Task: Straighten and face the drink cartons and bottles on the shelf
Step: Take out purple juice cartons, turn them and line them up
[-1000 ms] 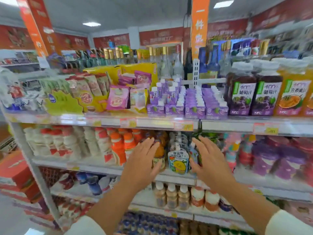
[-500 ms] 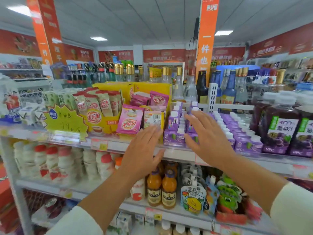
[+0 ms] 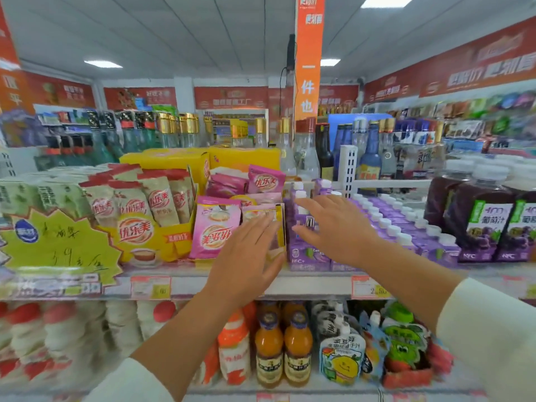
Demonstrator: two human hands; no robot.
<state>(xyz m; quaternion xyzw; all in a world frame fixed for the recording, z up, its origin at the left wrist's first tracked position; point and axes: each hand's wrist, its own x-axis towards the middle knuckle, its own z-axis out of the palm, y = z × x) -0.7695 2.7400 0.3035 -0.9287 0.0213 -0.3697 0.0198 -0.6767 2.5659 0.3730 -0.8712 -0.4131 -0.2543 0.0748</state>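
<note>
R hand flat nr purple cartons

At centre frame, cartons stand in rows on the upper shelf, sachet packs just left of them and juice bottles to their right. Glass bottles stand behind. On the lower shelf, small bottles sit left of pouches.
</note>
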